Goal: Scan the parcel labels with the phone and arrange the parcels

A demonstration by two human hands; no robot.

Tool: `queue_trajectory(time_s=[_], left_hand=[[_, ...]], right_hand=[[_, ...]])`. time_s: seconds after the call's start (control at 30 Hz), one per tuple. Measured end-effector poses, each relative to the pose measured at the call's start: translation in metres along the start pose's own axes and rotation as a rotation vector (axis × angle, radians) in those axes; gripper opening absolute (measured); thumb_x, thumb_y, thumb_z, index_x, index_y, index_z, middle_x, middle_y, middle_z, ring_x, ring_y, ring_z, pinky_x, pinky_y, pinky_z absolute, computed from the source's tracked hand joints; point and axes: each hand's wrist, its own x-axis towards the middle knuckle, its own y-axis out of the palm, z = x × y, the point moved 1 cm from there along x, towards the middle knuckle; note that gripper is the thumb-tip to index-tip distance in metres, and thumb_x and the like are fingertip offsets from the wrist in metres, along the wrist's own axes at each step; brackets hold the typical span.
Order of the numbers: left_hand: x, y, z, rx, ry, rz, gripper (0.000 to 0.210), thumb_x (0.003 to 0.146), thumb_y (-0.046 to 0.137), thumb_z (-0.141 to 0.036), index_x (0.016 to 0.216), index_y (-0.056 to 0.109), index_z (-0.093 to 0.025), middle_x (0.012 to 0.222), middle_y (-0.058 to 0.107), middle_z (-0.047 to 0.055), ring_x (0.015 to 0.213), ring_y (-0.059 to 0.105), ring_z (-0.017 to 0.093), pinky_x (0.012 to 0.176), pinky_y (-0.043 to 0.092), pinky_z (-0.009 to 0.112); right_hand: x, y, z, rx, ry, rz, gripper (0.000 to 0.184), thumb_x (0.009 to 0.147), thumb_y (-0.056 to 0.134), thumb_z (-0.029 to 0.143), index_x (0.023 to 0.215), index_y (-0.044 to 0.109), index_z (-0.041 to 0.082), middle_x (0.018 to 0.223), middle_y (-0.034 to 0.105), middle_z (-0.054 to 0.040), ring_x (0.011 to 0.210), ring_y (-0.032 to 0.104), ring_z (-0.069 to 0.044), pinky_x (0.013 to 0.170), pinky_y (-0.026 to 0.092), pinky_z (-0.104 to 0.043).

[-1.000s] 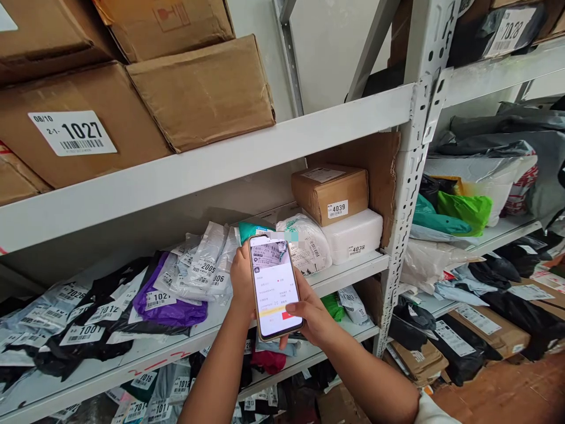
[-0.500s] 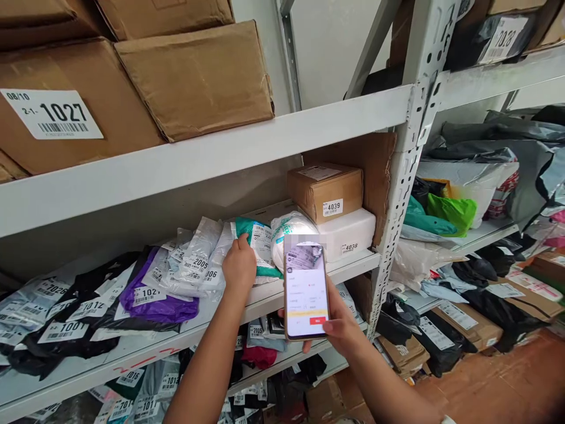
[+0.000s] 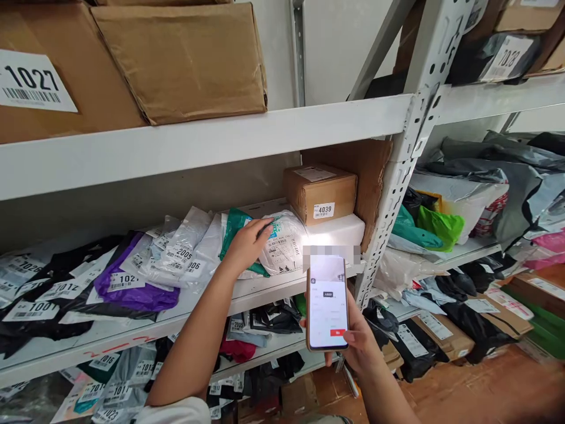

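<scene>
My right hand [image 3: 359, 338] is wrapped round a smartphone [image 3: 327, 309], thumb beside the red button on its lit screen. A bright patch of light falls on the white box [image 3: 338, 231] behind the phone. My left hand [image 3: 246, 244] reaches over the middle shelf with its fingers stretched out, in front of a teal parcel bag [image 3: 235, 227]. Its fingertips lie at the left edge of a white plastic parcel [image 3: 285, 244] with printed text; I cannot tell whether they press on it.
A cardboard box [image 3: 320, 194] labelled 4039 sits on the white box. Clear bags [image 3: 183, 244] and a purple parcel [image 3: 136, 288] lie to the left. A perforated shelf post [image 3: 399, 171] rises on the right. Large boxes [image 3: 185, 65] stand on the upper shelf.
My left hand has let go of the teal bag and moved to the white parcel's edge. The white parcel now shows its printed side. The phone has shifted right, and its screen differs.
</scene>
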Motion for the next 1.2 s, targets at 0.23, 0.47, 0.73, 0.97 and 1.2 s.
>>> queue_trajectory(time_s=[0.23, 0.47, 0.73, 0.97, 1.2], left_hand=[[-0.063, 0.004, 0.019, -0.305, -0.025, -0.661, 0.032, 0.098, 0.051, -0.037, 0.123, 0.063, -0.02, 0.115, 0.065, 0.009, 0.107, 0.063, 0.02, 0.095, 0.051, 0.033], [-0.148, 0.044, 0.016, -0.342, 0.084, -1.109, 0.019, 0.088, 0.062, -0.02, 0.106, 0.065, -0.021, 0.089, 0.057, 0.002, 0.078, 0.057, 0.015, 0.073, 0.05, 0.031], [-0.175, 0.048, 0.021, -0.365, 0.036, -1.149, 0.012, 0.082, 0.064, -0.023, 0.093, 0.059, -0.02, 0.083, 0.053, 0.001, 0.072, 0.053, 0.015, 0.061, 0.048, 0.031], [-0.177, 0.048, 0.018, -0.395, 0.119, -1.136, 0.012, 0.081, 0.065, -0.018, 0.093, 0.062, -0.02, 0.08, 0.054, 0.001, 0.073, 0.053, 0.015, 0.06, 0.046, 0.029], [-0.181, 0.046, 0.022, -0.393, 0.178, -1.151, 0.015, 0.081, 0.065, -0.015, 0.095, 0.065, -0.018, 0.079, 0.057, 0.002, 0.074, 0.055, 0.017, 0.056, 0.046, 0.029]], right_hand=[[-0.006, 0.021, -0.016, -0.119, 0.119, 0.228, 0.095, 0.079, 0.076, 0.041, 0.153, 0.018, 0.034, 0.116, 0.068, -0.0112, 0.077, 0.071, -0.022, 0.052, 0.058, -0.029], [0.004, 0.046, -0.019, -0.181, 0.149, 0.288, 0.089, 0.083, 0.075, 0.043, 0.152, 0.019, 0.038, 0.112, 0.067, -0.0065, 0.081, 0.068, -0.018, 0.057, 0.057, -0.024], [0.004, 0.055, -0.018, -0.175, 0.099, 0.292, 0.078, 0.085, 0.074, 0.037, 0.148, 0.028, 0.039, 0.111, 0.067, -0.0035, 0.081, 0.07, -0.017, 0.057, 0.058, -0.023], [0.001, 0.057, -0.019, -0.184, 0.108, 0.282, 0.078, 0.087, 0.072, 0.039, 0.149, 0.024, 0.037, 0.113, 0.068, -0.0064, 0.086, 0.071, -0.02, 0.057, 0.057, -0.024], [0.002, 0.058, -0.02, -0.165, 0.08, 0.309, 0.075, 0.086, 0.073, 0.038, 0.147, 0.029, 0.038, 0.116, 0.068, -0.0067, 0.084, 0.072, -0.019, 0.056, 0.058, -0.023]])
